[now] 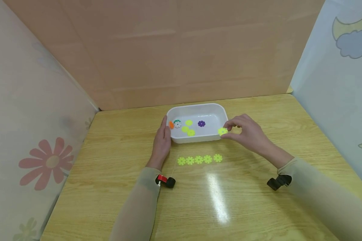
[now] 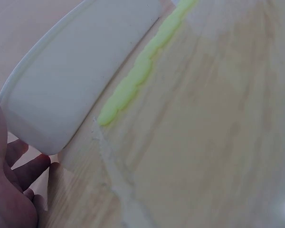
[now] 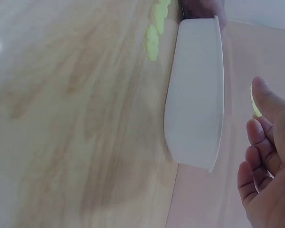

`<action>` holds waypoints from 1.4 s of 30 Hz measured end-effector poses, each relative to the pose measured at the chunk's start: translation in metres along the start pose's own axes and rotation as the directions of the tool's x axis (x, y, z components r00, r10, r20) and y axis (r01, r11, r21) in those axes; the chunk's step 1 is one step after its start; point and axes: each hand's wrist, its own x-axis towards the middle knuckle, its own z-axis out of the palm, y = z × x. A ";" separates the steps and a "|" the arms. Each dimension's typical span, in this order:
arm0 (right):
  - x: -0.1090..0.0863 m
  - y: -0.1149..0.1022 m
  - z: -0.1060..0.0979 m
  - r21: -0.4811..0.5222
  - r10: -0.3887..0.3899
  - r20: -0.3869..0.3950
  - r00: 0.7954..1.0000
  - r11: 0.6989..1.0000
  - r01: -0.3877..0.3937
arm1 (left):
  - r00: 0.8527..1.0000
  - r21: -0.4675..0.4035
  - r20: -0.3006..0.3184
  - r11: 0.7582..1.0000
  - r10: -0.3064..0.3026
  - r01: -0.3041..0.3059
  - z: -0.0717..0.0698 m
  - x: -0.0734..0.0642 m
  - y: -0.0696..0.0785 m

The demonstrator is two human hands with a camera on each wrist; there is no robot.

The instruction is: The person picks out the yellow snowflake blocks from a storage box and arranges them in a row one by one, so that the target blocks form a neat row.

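A white plastic tray [image 1: 196, 138] stands on the table, and my left hand [image 1: 162, 143] rests along its left end. In the left wrist view, the fingers [image 2: 32, 172] reach the tray's lower corner. My right hand [image 1: 248, 134] pinches a yellow notched snowflake disc [image 1: 222, 131] between thumb and fingertips, over the tray's front right corner. That disc [image 3: 254, 102] shows nearly edge-on in the right wrist view. Inside the tray lie a few yellow discs [image 1: 191, 133], a purple disc [image 1: 201, 124], a white disc [image 1: 177, 124], a green one and an orange disc [image 1: 171, 125].
A row of several yellow discs [image 1: 199, 159] lies flat on the wooden table [image 1: 120, 150] in front of the tray, with a slightly wider gap before the rightmost one. Behind the table rises a brown panel [image 1: 175, 53]. Pale patterned walls flank both sides.
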 end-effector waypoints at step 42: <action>-0.056 0.027 0.023 -0.068 0.039 0.210 0.977 0.997 -0.026 | 1.000 0.020 -0.010 1.000 -0.003 0.003 0.001 0.000 -0.001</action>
